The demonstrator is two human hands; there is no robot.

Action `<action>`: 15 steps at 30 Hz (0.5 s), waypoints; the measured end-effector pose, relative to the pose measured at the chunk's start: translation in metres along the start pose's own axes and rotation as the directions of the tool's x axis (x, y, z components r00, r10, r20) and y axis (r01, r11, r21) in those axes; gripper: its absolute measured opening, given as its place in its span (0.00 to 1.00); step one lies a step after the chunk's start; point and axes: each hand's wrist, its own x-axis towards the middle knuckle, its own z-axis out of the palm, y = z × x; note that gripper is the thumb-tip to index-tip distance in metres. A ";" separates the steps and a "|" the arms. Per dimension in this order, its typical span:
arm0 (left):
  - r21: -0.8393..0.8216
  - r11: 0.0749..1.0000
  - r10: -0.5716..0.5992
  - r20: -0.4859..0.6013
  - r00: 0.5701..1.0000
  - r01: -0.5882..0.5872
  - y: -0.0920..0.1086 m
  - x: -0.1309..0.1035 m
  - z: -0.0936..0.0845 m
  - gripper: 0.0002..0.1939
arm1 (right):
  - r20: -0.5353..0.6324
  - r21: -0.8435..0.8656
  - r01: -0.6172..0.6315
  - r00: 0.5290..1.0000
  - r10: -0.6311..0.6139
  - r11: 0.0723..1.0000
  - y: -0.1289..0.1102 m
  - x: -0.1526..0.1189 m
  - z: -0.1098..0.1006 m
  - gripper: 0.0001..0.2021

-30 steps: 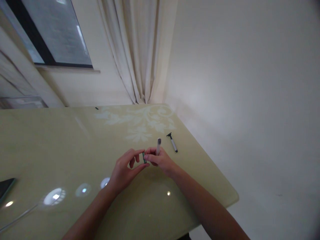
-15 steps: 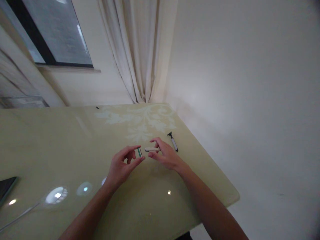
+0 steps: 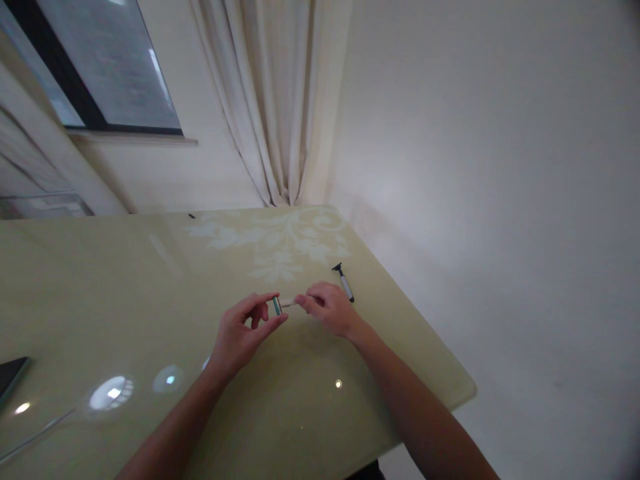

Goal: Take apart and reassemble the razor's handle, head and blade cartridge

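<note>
My left hand pinches a small razor cartridge by its two ends between thumb and fingertips; a green strip runs along it. Opposite, my right hand is closed around a pale razor handle, most of which the fingers cover. The handle's free end points left and meets the cartridge, or nearly so; I cannot tell whether they are joined. Just beyond my right hand lies a whole razor with a dark head and grey handle.
The glossy greenish table has its right edge beside the white wall. A dark flat object and a thin cable lie at the left. A small black piece sits near the back edge, before the curtain.
The handle in my right hand has moved left up to the cartridge, and the right fingers have closed around it. My left hand keeps its pinch on the cartridge.
</note>
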 end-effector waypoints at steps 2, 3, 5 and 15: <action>0.003 1.000 0.006 -0.003 1.000 -0.006 -0.001 0.000 0.000 0.17 | 0.040 0.035 0.025 0.999 -0.026 0.999 0.000 0.000 0.001 0.33; 0.006 1.000 0.010 -0.007 1.000 -0.010 -0.001 0.000 0.000 0.17 | 0.045 0.032 0.027 0.999 -0.029 0.999 0.000 0.001 0.002 0.33; 0.013 1.000 0.018 -0.016 1.000 -0.017 -0.002 0.001 0.000 0.17 | 0.018 -0.006 0.007 1.000 -0.006 1.000 0.001 0.001 0.002 0.33; 0.036 0.999 0.029 -0.018 0.999 -0.029 -0.001 0.001 -0.001 0.18 | 0.055 0.107 -0.091 0.995 0.085 0.990 0.005 0.002 0.002 0.34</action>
